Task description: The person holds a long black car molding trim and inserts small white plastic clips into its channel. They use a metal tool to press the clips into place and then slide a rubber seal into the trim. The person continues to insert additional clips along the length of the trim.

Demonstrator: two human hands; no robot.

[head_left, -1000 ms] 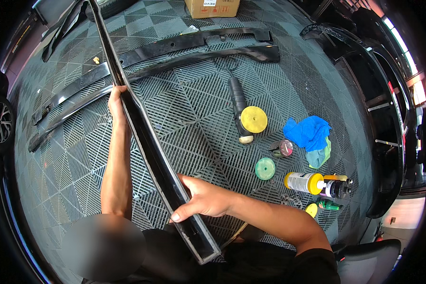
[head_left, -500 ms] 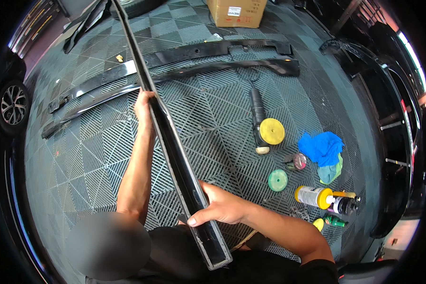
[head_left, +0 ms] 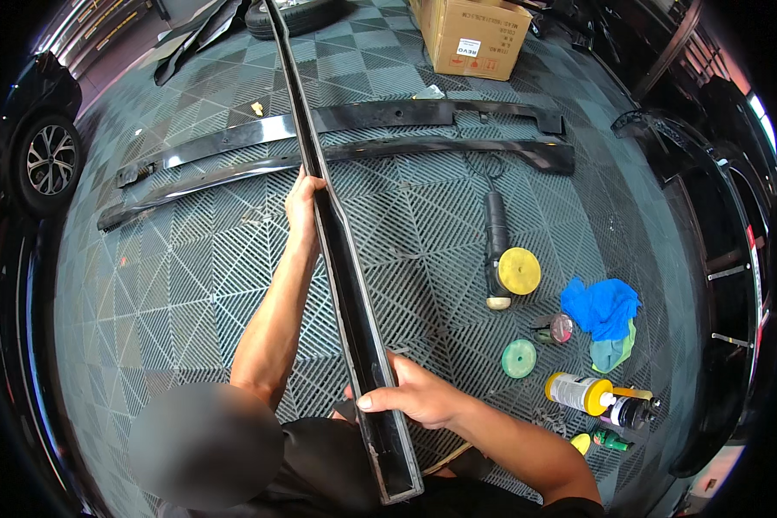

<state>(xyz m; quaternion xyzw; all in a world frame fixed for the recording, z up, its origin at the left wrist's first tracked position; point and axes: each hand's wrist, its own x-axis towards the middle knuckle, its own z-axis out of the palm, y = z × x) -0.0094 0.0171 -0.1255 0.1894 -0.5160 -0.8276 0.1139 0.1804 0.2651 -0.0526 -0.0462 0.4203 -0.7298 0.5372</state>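
Note:
I hold a long, narrow black trim piece [head_left: 373, 352], with a hollow channel and grey edges, lengthwise away from me. My left hand [head_left: 303, 207] is closed around it near the middle. My right hand [head_left: 414, 393] grips it close to the near end, thumb over the channel. Beyond my left hand, two long glossy black panels [head_left: 433, 147] lie crosswise on the grated tile floor [head_left: 190, 285]. To the right are a polisher [head_left: 495, 224] with a yellow pad [head_left: 518, 269], a green pad [head_left: 518, 357] and a blue cloth [head_left: 599, 306].
Bottles [head_left: 578, 392] and a small yellow pad [head_left: 581, 443] lie at the lower right. A cardboard box [head_left: 470, 39] and a tyre [head_left: 263, 22] are at the back. A car wheel [head_left: 49, 158] stands at the left; black car panels [head_left: 708, 250] line the right.
The trim's far end has swung rightward in the picture, making it more upright, with both hands still gripping it. The surrounding floor items appear lower and farther right as the view shifts.

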